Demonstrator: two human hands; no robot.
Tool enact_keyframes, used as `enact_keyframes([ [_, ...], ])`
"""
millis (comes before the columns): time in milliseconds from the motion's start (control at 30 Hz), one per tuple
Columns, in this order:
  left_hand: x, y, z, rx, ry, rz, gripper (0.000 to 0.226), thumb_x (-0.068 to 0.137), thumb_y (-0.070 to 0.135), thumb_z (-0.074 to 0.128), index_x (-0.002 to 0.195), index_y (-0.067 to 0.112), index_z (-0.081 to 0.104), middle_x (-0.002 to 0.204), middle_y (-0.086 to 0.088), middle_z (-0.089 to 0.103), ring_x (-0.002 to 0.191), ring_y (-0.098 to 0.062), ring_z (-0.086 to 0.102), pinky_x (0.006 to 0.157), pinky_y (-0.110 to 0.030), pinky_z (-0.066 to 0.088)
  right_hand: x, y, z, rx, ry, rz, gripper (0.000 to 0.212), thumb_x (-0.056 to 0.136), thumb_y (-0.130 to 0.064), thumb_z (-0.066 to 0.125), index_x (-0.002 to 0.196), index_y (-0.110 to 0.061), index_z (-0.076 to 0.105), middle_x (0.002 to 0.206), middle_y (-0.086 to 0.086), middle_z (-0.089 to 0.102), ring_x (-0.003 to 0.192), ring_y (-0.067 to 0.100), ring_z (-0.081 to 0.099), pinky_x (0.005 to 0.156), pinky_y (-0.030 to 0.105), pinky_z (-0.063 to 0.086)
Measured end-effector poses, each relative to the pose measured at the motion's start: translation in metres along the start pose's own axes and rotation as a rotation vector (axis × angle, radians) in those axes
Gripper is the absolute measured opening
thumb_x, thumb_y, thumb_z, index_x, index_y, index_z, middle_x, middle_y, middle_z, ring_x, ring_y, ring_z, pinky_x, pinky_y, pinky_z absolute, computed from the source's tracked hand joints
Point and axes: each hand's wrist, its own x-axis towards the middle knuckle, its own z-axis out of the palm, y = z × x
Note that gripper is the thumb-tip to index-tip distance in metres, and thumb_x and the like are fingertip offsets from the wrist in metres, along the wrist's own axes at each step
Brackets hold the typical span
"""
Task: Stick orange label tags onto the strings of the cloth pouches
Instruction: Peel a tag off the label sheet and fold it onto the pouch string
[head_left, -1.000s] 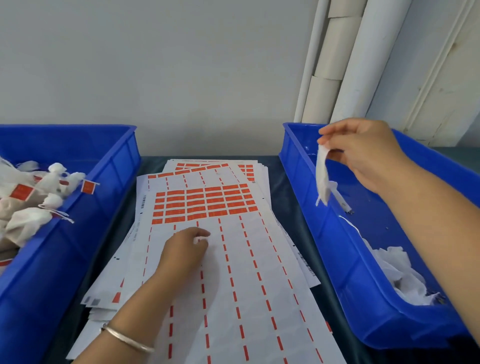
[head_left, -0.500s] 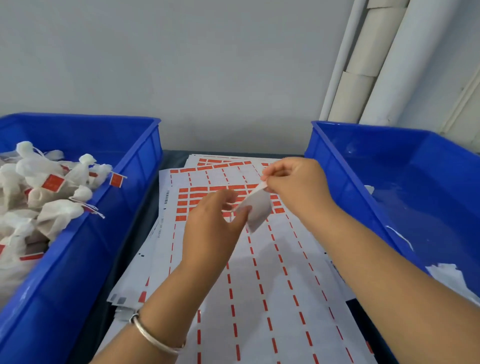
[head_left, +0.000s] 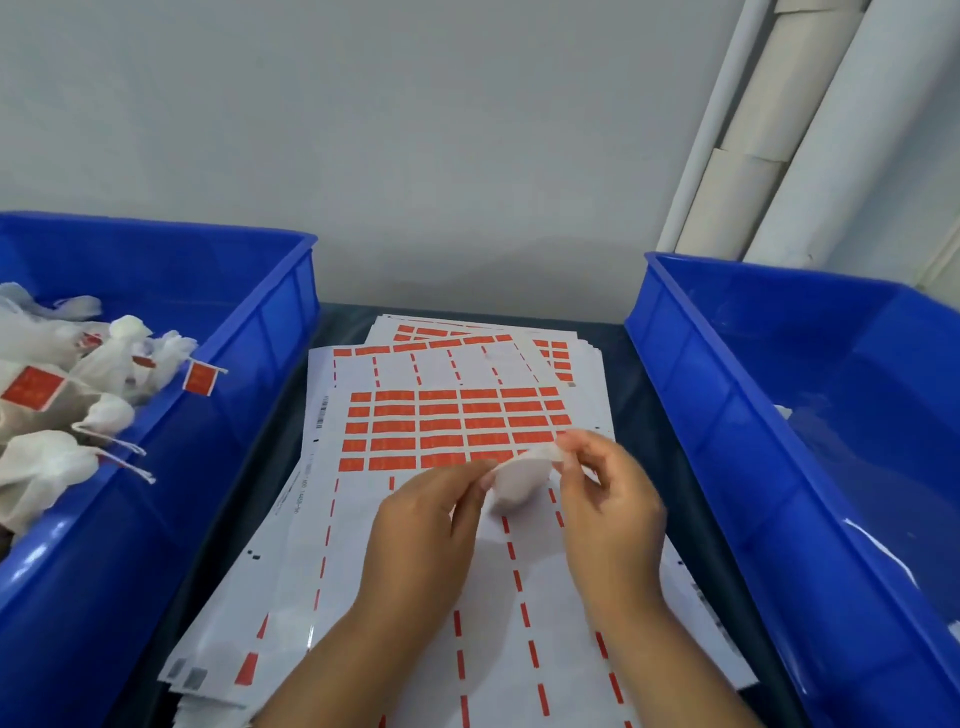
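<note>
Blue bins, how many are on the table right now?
2. One blue bin stands left of the label sheets, holding tagged pouches; the other blue bin stands to their right. Both run past the frame edges.

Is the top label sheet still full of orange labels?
No, partly used: the top label sheet keeps orange labels only in its far rows.

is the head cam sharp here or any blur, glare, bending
Head view: soft, even light, faint shadows under the hands; the pouch pinched between left hand and right hand is slightly motion-blurred; glare streaks on the right bin; wide-angle lens bows the left bin rim.
</note>
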Motion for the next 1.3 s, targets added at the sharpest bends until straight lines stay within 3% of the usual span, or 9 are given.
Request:
enact_keyframes([
  [133,0.000,0.001,-0.003,-0.030,0.044,0.044,0.034,0.078,0.043,0.052,0.107,0.033,0.067,0.098,0.024,0.060,0.076,0.011,0.047,0.077,-0.008,0.037,-0.003,0.010,0.002,-0.119,-0.010,-0.195,0.025,0.086,-0.021,0.064,0.108,-0.030,0.057,0.112,-0.014,0.055,0.100,0.005,0.058,0.087,0.019,0.048],
  [333,-0.006,0.009,-0.003,-0.053,0.041,0.271,0.029,0.082,0.029,0.048,0.097,0.018,0.071,0.091,0.009,0.069,0.080,0.000,0.057,0.075,-0.009,0.041,-0.003,0.008,0.003,-0.244,-0.148,-0.454,0.035,0.076,-0.022,0.070,0.110,-0.028,0.065,0.129,-0.009,0.045,0.125,0.009,0.030,0.099,0.027,0.030],
  [433,-0.008,0.009,-0.004,-0.060,0.072,0.307,0.025,0.082,0.026,0.052,0.095,0.016,0.071,0.088,0.006,0.070,0.080,-0.002,0.059,0.074,-0.011,0.045,0.000,0.007,0.001,-0.200,-0.222,-0.444,0.027,0.086,-0.033,0.060,0.112,-0.029,0.060,0.125,-0.011,0.049,0.123,0.015,0.041,0.102,0.033,0.034],
  [500,-0.008,0.008,-0.005,-0.033,0.117,0.340,0.022,0.081,0.026,0.056,0.090,0.015,0.072,0.083,0.006,0.069,0.076,0.001,0.056,0.069,-0.008,0.045,-0.001,0.005,-0.001,-0.158,-0.264,-0.384,0.041,0.093,-0.050,0.045,0.110,-0.020,0.067,0.113,-0.011,0.056,0.111,0.017,0.054,0.098,0.037,0.043],
  [567,-0.007,0.008,-0.006,-0.024,0.152,0.349,0.019,0.077,0.026,0.060,0.086,0.014,0.073,0.079,0.007,0.069,0.072,0.003,0.053,0.065,-0.004,0.042,-0.001,0.005,-0.002,-0.130,-0.299,-0.353,0.060,0.091,-0.059,0.037,0.106,-0.012,0.071,0.103,-0.009,0.061,0.102,0.018,0.060,0.093,0.032,0.047],
  [733,-0.005,0.004,-0.005,-0.056,0.120,0.300,0.019,0.077,0.029,0.055,0.086,0.019,0.069,0.081,0.017,0.060,0.070,0.004,0.052,0.068,-0.007,0.042,-0.001,0.006,-0.002,-0.115,-0.354,-0.305,0.059,0.089,-0.059,0.037,0.105,-0.014,0.072,0.102,-0.003,0.069,0.101,0.013,0.061,0.095,0.022,0.044],
  [900,-0.003,0.001,-0.001,-0.037,-0.017,0.148,0.007,0.077,0.043,0.044,0.076,0.049,0.042,0.079,0.037,0.045,0.077,0.013,0.049,0.064,0.002,0.035,-0.002,0.009,0.000,-0.147,-0.321,-0.306,0.032,0.090,-0.040,0.056,0.095,-0.014,0.074,0.092,-0.016,0.059,0.089,0.007,0.058,0.084,0.015,0.041],
  [1167,-0.001,-0.002,0.005,0.082,0.026,0.074,0.024,0.087,0.028,0.057,0.080,0.044,0.040,0.076,0.035,0.038,0.071,0.010,0.045,0.059,0.000,0.027,-0.005,0.008,0.005,-0.138,-0.354,-0.192,0.005,0.083,-0.036,0.057,0.086,-0.032,0.056,0.095,-0.029,0.045,0.103,-0.011,0.046,0.084,-0.003,0.035],
  [1300,0.004,-0.005,0.004,0.046,0.100,-0.010,0.020,0.087,0.024,0.059,0.085,0.038,0.046,0.079,0.030,0.040,0.070,0.008,0.044,0.063,-0.003,0.026,-0.006,0.008,0.005,-0.139,-0.325,-0.187,0.009,0.077,-0.033,0.062,0.078,-0.035,0.054,0.105,-0.030,0.040,0.113,-0.015,0.037,0.085,-0.006,0.031],
])
